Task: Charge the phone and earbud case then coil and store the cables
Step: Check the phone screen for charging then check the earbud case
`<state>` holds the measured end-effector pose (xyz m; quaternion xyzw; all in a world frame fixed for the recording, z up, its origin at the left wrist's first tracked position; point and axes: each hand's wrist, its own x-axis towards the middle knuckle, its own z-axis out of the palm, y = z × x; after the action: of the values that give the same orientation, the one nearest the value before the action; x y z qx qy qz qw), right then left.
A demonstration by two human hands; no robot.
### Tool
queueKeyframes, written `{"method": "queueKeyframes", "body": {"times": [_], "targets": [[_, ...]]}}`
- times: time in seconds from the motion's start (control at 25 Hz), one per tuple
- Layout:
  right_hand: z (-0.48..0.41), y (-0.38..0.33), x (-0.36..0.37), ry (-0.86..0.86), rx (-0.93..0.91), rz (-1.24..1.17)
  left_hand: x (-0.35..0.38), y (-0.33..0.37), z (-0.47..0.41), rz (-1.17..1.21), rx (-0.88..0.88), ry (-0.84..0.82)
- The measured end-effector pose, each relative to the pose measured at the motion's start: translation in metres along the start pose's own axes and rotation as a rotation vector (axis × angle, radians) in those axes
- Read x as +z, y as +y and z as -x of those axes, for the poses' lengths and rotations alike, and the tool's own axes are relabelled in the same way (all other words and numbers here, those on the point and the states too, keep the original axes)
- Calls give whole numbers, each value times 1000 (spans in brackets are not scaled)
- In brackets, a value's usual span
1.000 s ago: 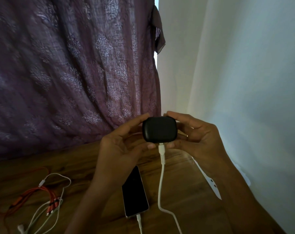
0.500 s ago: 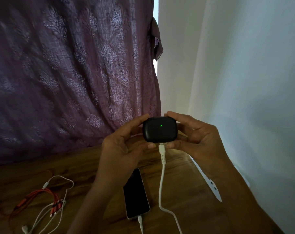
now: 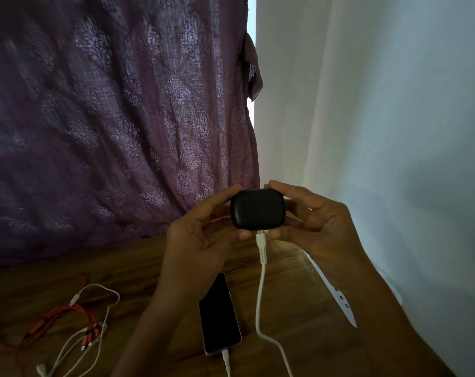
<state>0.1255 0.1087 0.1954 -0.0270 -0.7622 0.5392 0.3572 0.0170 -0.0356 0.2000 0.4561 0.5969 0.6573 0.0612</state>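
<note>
Holding black earbud case (image 3: 257,209) above table (image 3: 138,268), left hand (image 3: 201,240) and right hand (image 3: 312,227) fingers pinched around it, white cable (image 3: 260,281) plugged in, phone (image 3: 219,314) below.

White cable (image 3: 260,295) cut off below

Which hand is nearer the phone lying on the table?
Left. The left hand hovers just above the phone's far end; the right hand is higher and further right, across the white cable.
</note>
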Motion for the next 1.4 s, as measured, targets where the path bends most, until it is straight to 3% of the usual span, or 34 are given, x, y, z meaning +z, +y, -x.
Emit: {"method": "queueKeyframes", "body": {"times": [1.0, 1.4], "targets": [[5, 2, 2, -15, 25, -23, -2, -6, 6, 63, 3, -12], [6, 26, -2, -7, 111, -38, 5, -22, 8, -25, -65, 5]]}}
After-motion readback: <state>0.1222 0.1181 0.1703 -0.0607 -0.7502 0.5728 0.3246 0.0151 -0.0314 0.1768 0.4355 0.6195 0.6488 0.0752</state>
